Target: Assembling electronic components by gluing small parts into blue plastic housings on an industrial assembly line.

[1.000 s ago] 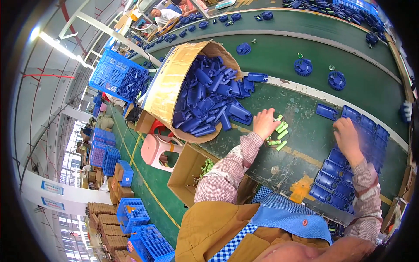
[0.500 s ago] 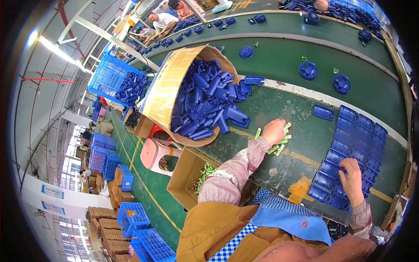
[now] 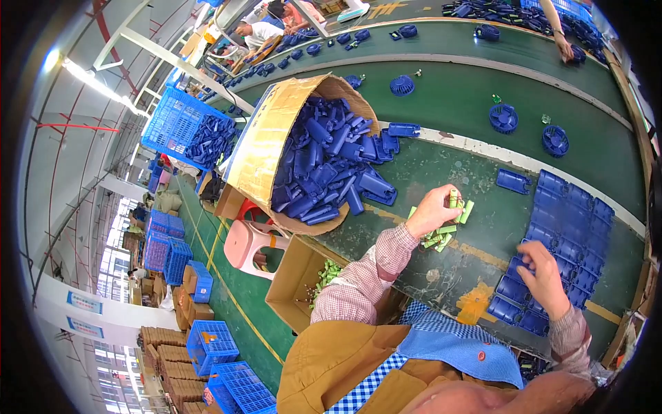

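Note:
My left hand (image 3: 433, 212) pinches a light-green battery cell (image 3: 453, 199) above a small heap of the same cells (image 3: 436, 240) on the dark green worktable. At the right, rows of blue plastic casings (image 3: 567, 238) lie edge to edge in a block. My right hand (image 3: 545, 277) hovers at the block's near left side, thumb and fingers apart, with nothing seen in it. A single blue casing (image 3: 513, 181) lies just off the block's far left corner. Left of my left hand, a tipped cardboard box (image 3: 265, 145) spills a pile of loose blue casings (image 3: 327, 155).
Beyond the table runs a green conveyor (image 3: 441, 90) with round blue fan parts (image 3: 503, 119). A co-worker's hand (image 3: 565, 52) reaches in at the far right. A carton of green cells (image 3: 293, 290) and a pink stool (image 3: 249, 246) stand left. An orange patch (image 3: 474, 303) marks the near edge.
My left hand has shifted slightly and now shows a cell between its fingers. My right hand has moved left and away from the casings. The fan parts moved right; a co-worker's arm came in.

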`<action>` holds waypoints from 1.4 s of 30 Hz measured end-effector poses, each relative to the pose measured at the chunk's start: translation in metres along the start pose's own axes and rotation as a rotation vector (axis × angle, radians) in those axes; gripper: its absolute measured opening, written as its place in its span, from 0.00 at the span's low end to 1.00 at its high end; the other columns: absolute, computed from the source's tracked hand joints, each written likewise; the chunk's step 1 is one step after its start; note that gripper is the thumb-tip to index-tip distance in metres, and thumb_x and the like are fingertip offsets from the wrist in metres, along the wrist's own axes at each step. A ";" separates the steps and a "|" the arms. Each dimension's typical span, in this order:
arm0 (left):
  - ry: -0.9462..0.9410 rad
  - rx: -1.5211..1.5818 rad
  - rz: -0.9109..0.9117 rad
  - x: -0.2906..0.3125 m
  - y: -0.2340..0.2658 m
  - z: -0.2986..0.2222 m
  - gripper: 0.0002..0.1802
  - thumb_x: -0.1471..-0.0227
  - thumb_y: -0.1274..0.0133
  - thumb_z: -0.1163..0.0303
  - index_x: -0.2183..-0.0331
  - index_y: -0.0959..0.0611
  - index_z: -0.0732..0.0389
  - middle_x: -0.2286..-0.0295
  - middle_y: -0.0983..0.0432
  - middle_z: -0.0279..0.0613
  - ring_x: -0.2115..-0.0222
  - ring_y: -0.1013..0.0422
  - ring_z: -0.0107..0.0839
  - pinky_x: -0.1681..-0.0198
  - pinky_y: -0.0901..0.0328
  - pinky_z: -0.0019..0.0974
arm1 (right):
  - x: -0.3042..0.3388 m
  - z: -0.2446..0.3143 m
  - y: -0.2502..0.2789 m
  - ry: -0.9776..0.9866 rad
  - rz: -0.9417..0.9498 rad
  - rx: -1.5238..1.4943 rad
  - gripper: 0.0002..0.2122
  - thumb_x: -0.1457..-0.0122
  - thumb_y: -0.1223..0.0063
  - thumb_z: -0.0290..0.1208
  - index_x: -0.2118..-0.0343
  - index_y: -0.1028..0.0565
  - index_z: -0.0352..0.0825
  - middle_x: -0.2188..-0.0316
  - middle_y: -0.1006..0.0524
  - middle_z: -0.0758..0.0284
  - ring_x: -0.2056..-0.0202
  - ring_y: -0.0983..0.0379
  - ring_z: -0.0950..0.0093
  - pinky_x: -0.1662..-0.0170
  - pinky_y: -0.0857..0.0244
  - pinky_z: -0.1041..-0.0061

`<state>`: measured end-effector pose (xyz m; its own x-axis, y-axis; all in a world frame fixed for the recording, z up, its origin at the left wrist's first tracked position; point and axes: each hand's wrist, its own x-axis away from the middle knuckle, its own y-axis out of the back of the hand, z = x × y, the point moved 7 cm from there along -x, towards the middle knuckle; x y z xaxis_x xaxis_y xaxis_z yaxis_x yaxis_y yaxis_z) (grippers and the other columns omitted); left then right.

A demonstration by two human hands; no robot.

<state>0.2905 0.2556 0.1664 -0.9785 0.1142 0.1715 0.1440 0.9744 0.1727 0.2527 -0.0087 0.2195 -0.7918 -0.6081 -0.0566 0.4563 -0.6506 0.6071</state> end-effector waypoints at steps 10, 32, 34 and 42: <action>-0.119 -0.052 0.110 0.005 -0.032 -0.004 0.11 0.56 0.44 0.80 0.67 0.26 0.63 0.76 0.31 0.31 0.74 0.33 0.18 0.72 0.35 0.25 | -0.095 -0.009 -0.067 -0.009 0.088 -0.370 0.24 0.53 0.41 0.24 0.51 0.32 0.33 0.64 0.22 0.58 0.71 0.24 0.71 0.67 0.30 0.72; 0.113 0.704 0.078 0.003 -0.020 0.028 0.06 0.46 0.49 0.75 0.64 0.24 0.64 0.69 0.25 0.38 0.68 0.29 0.27 0.61 0.33 0.31 | -0.091 -0.024 -0.041 -0.218 0.035 -0.612 0.06 0.45 0.46 0.28 0.69 0.25 0.30 0.81 0.28 0.75 0.79 0.33 0.87 0.75 0.38 0.85; 0.121 0.730 0.085 0.005 -0.021 0.027 0.06 0.46 0.50 0.76 0.64 0.24 0.64 0.69 0.25 0.39 0.68 0.29 0.27 0.60 0.33 0.31 | -0.088 -0.023 -0.040 -0.206 0.038 -0.613 0.06 0.45 0.46 0.28 0.69 0.25 0.30 0.81 0.28 0.75 0.79 0.33 0.87 0.75 0.38 0.85; 0.120 0.624 -0.032 0.006 -0.026 0.012 0.09 0.48 0.49 0.79 0.62 0.25 0.65 0.71 0.24 0.37 0.79 0.29 0.22 0.77 0.35 0.22 | -0.089 -0.011 -0.038 -0.085 -0.013 -0.359 0.04 0.47 0.47 0.26 0.70 0.25 0.31 0.82 0.28 0.74 0.79 0.35 0.87 0.75 0.41 0.84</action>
<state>0.2792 0.2336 0.1518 -0.9524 0.0955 0.2895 -0.0338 0.9108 -0.4115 0.3106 0.0650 0.1925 -0.8227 -0.5683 0.0131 0.5473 -0.7856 0.2886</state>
